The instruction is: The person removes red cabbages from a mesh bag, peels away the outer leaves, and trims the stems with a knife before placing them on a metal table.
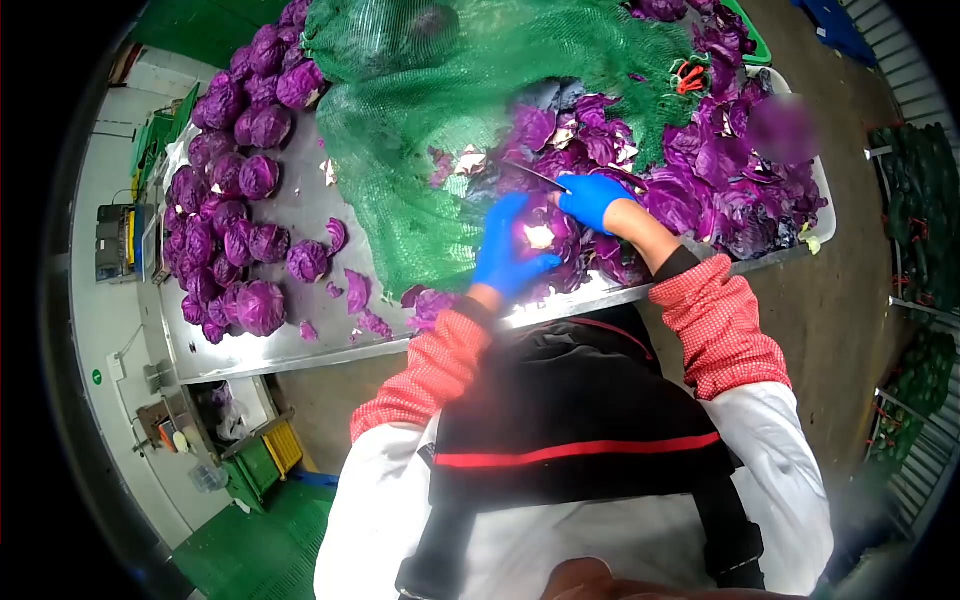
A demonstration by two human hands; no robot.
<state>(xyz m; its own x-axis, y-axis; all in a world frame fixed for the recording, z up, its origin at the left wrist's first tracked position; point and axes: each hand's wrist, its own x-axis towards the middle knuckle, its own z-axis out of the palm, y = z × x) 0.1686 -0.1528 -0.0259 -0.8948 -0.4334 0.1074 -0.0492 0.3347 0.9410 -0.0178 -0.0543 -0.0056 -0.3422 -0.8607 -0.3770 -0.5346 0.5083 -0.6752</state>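
looks like a produce packing shed; steel worktop (300,345) piled with red cabbages (225,215); green net sacks (420,130); crates (262,458) on the floor

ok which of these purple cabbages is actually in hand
The cabbage gripped by the left hand, pale stem end showing, by the knife in the right hand; the piled heads farther left lie untouched.

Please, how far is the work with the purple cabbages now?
Done: many trimmed cabbages lie piled at the left of the table, cut leaves heaped at the right. In hand: the left hand holds one cabbage, the right hand puts a knife to it. Left: the green net sack seems to hold a few more.
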